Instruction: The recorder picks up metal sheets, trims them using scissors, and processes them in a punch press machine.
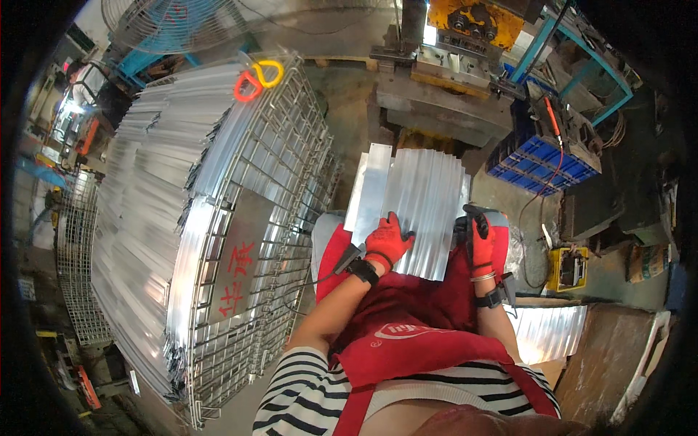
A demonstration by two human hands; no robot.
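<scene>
A stack of long, shiny metal strips (425, 211) lies across my lap on the red apron, its far end pointing toward the machine. Beside its left edge, a flat metal strip (375, 171) sits slightly apart from the others. My left hand (390, 243), in a red glove with dark fingertips, rests on the near left part of the stack with thumb and fingers spread. At the stack's right edge is my right hand (480, 240), in a red glove with a black palm. Its fingers are apart, and I see nothing held in them.
A wire cage (251, 218) piled with metal strips (149, 182) stands at left, with red and yellow hooks (259, 80) on its rim. Ahead is a machine (447, 94). On the right are a blue crate (542, 163), a yellow basket (567, 269) and a cardboard box (607, 356).
</scene>
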